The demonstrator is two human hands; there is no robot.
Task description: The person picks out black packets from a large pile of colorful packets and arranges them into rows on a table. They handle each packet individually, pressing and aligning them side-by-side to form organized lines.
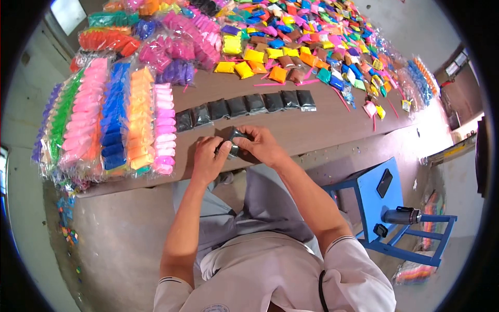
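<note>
The table [332,117] runs under and beyond the grip, its near edge close below the two hands. Past the grip, toward the far side and spreading right, lies the heap [278,74] of small coloured packets. Left of the grip stand the bundles [114,119], long clear bags filled with coloured packets in stacks. Well to the right of the grip, nearer the body, is the blue stool [368,200]. Just beyond the grip, a row [236,107] of eight black packets goes from beside the bundles out to the right, each next to its neighbour.

The left hand [207,158] and the right hand [264,147] are both closed on one black packet [233,151], thumbs toward the body, fingers curled round it. The packet sits between them, at the table's near edge; its exact folds are hidden by the fingers.

To handle it well, light, even pressure from both thumbs would seem best, since the film looks thin and the filling soft; a hard pinch could crease or split it. Keeping the grip low over the table, rather than past the edge, would guard against a drop, and the wrists should stay clear of the row.
</note>
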